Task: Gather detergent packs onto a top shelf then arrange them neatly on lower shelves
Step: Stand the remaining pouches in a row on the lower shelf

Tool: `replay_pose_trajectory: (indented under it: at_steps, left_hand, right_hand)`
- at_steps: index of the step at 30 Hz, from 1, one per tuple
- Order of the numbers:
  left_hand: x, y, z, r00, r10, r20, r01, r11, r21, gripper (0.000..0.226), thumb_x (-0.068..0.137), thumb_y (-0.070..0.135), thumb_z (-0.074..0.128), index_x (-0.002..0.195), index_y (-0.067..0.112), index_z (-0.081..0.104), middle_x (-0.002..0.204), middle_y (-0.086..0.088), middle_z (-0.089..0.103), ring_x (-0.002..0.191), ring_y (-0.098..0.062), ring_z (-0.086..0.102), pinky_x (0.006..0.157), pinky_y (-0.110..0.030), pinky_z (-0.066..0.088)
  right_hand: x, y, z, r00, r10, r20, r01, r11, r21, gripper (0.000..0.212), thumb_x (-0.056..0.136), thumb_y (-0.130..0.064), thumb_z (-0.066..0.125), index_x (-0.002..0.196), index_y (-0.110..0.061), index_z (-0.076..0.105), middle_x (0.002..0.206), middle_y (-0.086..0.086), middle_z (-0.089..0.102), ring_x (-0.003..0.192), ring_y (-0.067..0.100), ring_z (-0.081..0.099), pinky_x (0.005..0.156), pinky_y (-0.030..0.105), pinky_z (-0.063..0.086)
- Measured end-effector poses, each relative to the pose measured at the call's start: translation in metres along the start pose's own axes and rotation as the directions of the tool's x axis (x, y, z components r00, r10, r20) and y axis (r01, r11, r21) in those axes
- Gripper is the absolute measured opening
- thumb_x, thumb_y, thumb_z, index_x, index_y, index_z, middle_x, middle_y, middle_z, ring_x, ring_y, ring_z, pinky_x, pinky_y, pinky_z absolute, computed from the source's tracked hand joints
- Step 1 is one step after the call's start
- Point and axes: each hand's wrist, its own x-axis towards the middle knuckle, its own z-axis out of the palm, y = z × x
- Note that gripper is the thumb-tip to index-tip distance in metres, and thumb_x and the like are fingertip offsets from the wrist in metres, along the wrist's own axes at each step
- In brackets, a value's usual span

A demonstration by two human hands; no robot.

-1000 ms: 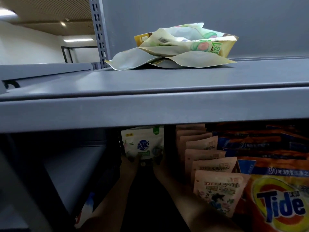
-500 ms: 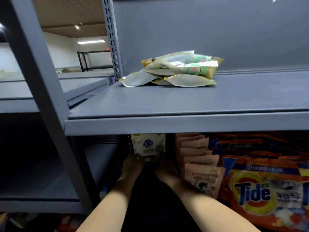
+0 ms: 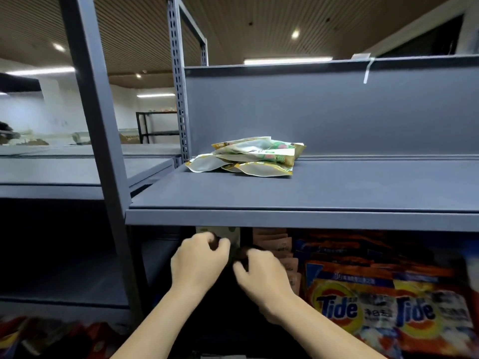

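Observation:
A heap of green and yellow detergent packs (image 3: 248,156) lies on the top shelf (image 3: 337,193) near its back left corner. Under that shelf stands a white detergent pack (image 3: 228,233), mostly hidden by the shelf's front edge. My left hand (image 3: 199,257) is right in front of its lower part with fingers curled; whether it grips the pack is unclear. My right hand (image 3: 261,272) is beside it, fingers curled, with nothing visible in them. To the right of my hands stands a row of beige pouches (image 3: 280,244).
Orange Tide bags (image 3: 383,307) fill the lower shelf at the right. A grey upright post (image 3: 103,151) stands left of my arms, with a bare grey shelf (image 3: 77,278) beyond it. Blurred red packs (image 3: 51,335) lie at the bottom left.
The view has risen and pulled back, so the top shelf now shows from above. My hands have drawn nearer to me and their fingers have curled.

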Motion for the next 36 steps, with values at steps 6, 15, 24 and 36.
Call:
replay_pose_trajectory:
  at_steps: [6,15,24,36]
  left_hand:
    - [0.016,0.051,-0.049,0.978,0.115,-0.175,-0.133,0.987,-0.095,0.041,0.066,0.043,0.038,0.056,0.008,0.056,0.048,-0.005,0.053,0.054,-0.023,0.05,0.052,-0.026,0.038]
    - [0.108,0.09,-0.066,0.976,0.145,-0.16,-0.164,0.98,-0.109,0.036,0.073,0.042,0.04,0.063,0.015,0.061,0.066,-0.002,0.063,0.075,-0.031,0.056,0.064,-0.032,0.044]
    - [0.211,0.112,-0.024,0.987,0.158,0.041,-0.156,0.987,-0.048,0.023,0.085,0.023,0.04,0.09,0.027,0.062,0.096,0.0,0.066,0.087,-0.027,0.059,0.072,-0.031,0.046]
    - [0.284,0.113,0.042,0.955,0.148,0.258,-0.201,0.961,0.189,0.052,0.089,0.019,0.043,0.14,0.027,0.04,0.142,-0.001,0.043,0.131,-0.024,0.034,0.1,-0.04,0.035]
  right_hand:
    - [-0.002,-0.017,-0.057,0.963,-0.175,-0.206,0.198,0.975,0.1,0.027,0.09,-0.038,0.048,0.078,-0.017,0.062,0.078,-0.002,0.067,0.077,0.019,0.06,0.071,0.036,0.047]
    - [0.045,-0.028,-0.121,0.945,-0.15,-0.289,0.193,0.973,0.124,0.032,0.085,-0.034,0.051,0.064,-0.01,0.057,0.061,0.004,0.063,0.066,0.024,0.06,0.067,0.035,0.051]
    - [0.152,0.0,-0.159,0.953,0.088,-0.289,-0.096,0.995,-0.011,0.022,0.085,-0.021,0.046,0.085,-0.008,0.064,0.086,0.007,0.066,0.083,0.029,0.06,0.07,0.036,0.053]
    - [0.26,0.049,-0.138,0.945,0.198,-0.261,-0.244,0.958,-0.154,0.035,0.092,-0.009,0.037,0.127,-0.009,0.043,0.122,0.011,0.056,0.108,0.034,0.051,0.08,0.035,0.038]
